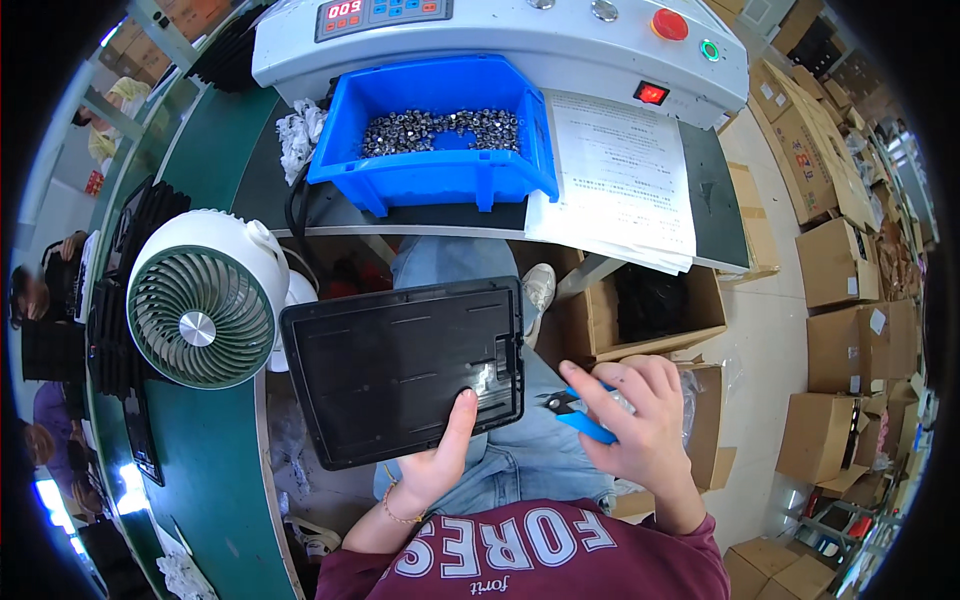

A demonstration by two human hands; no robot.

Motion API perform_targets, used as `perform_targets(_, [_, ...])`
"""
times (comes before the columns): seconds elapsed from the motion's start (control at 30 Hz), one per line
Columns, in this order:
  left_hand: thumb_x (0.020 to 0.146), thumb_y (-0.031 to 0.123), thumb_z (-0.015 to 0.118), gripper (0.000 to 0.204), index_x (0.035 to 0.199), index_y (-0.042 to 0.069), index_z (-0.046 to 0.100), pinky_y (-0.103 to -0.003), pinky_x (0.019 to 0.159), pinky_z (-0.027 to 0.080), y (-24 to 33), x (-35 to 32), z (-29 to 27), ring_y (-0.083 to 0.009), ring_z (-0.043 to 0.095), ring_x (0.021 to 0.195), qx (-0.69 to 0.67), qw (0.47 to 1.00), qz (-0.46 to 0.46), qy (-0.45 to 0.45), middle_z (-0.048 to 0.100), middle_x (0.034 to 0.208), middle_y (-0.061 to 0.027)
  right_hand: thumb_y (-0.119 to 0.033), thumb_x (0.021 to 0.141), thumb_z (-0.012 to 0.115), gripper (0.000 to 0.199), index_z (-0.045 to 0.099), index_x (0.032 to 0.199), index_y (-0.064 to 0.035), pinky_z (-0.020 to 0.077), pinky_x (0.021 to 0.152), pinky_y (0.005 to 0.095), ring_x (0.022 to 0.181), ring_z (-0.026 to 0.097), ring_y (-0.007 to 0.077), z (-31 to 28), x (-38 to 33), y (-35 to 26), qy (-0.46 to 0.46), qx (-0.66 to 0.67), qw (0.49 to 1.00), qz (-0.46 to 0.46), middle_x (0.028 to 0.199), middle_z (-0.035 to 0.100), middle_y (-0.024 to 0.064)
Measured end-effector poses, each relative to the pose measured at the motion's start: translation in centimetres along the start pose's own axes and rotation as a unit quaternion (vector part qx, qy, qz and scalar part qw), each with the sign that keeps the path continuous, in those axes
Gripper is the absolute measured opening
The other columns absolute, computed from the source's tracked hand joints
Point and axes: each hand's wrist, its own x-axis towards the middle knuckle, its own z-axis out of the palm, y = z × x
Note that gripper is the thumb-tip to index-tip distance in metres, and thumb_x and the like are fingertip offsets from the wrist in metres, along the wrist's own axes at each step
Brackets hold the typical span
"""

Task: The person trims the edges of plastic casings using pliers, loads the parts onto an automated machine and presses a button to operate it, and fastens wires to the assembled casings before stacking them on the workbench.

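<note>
A flat black plastic panel [400, 365] with a raised rim lies tilted over my lap. My left hand [440, 460] grips its lower edge, the thumb resting on the face and the other fingers hidden beneath. Close to the panel's right edge, my right hand [640, 425] is wrapped round a pair of blue-handled cutting pliers [575, 412]. The pliers' dark jaws point left at the panel and stand a little apart from it. Ahead, a blue bin [435, 180] holds many small shiny metal parts [440, 130].
A white fan [205, 300] stands on the green bench [205, 440] at left. Printed sheets [620, 180] hang over the table edge beside the bin. A grey machine [500, 50] with lit buttons is at the back. Cardboard boxes [830, 265] line the right.
</note>
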Motion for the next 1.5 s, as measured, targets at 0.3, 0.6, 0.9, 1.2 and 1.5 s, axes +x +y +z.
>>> perform_targets(0.3, [0.080, -0.007, 0.061, 0.030, 0.110, -0.004, 0.058, -0.025, 0.084, 0.046, 0.3, -0.4, -0.8, -0.0140, 0.059, 0.098, 0.100, 0.991, 0.038, -0.081, 0.061, 0.110, -0.0097, -0.010, 0.056, 0.065, 0.060, 0.063, 0.115, -0.0189, 0.0391, 0.075, 0.0351, 0.082, 0.050, 0.0204, -0.1, 0.6, -0.7, -0.038, -0.055, 0.998, -0.012, 0.091, 0.054, 0.0002])
perform_targets(0.6, [0.080, -0.006, 0.062, 0.029, 0.109, -0.004, 0.059, -0.026, 0.085, 0.046, 1.2, -0.8, -1.5, -0.0148, 0.058, 0.100, 0.153, 0.981, 0.016, -0.116, 0.061, 0.111, -0.0098, -0.012, 0.058, 0.066, 0.061, 0.060, 0.118, -0.0121, 0.0378, 0.065, 0.0296, 0.071, 0.046, 0.0155, -1.0, 1.6, 0.1, -0.105, -0.124, 0.980, -0.112, 0.077, 0.046, -0.0007])
perform_targets(0.9, [0.080, -0.005, 0.063, 0.029, 0.109, -0.004, 0.059, -0.026, 0.085, 0.046, 2.5, -0.6, -1.4, -0.0151, 0.058, 0.100, 0.174, 0.976, 0.019, -0.128, 0.061, 0.110, -0.0093, -0.011, 0.064, 0.060, 0.044, 0.063, 0.109, -0.0074, 0.0312, 0.050, 0.0256, 0.065, 0.042, 0.0126, -1.1, 1.1, 0.2, -0.100, -0.100, 0.981, -0.133, 0.072, 0.041, -0.0012])
perform_targets(1.2, [0.074, -0.010, 0.066, 0.042, 0.114, -0.004, 0.054, -0.026, 0.081, 0.047, 3.2, -0.1, -1.8, -0.0146, 0.059, 0.092, 0.017, 0.995, -0.053, -0.087, 0.060, 0.105, -0.0089, -0.003, 0.067, 0.069, 0.032, 0.054, 0.095, -0.0048, 0.0422, 0.066, 0.0337, 0.074, 0.053, 0.0231, -2.1, 0.2, 2.6, -0.067, 0.121, 0.976, 0.166, 0.083, 0.052, 0.0086])
perform_targets(1.5, [0.068, -0.008, 0.065, 0.071, 0.132, -0.004, 0.032, -0.035, 0.094, 0.042, 3.4, 0.3, -3.1, -0.0255, 0.053, 0.111, -0.108, 0.959, -0.196, -0.175, 0.051, 0.122, -0.0166, 0.003, 0.079, 0.065, 0.029, 0.042, 0.094, -0.0075, 0.0465, 0.078, 0.0274, 0.088, 0.057, 0.0137, -0.3, -1.1, 1.0, -0.084, 0.660, 0.714, 0.219, 0.090, 0.055, 0.0067])
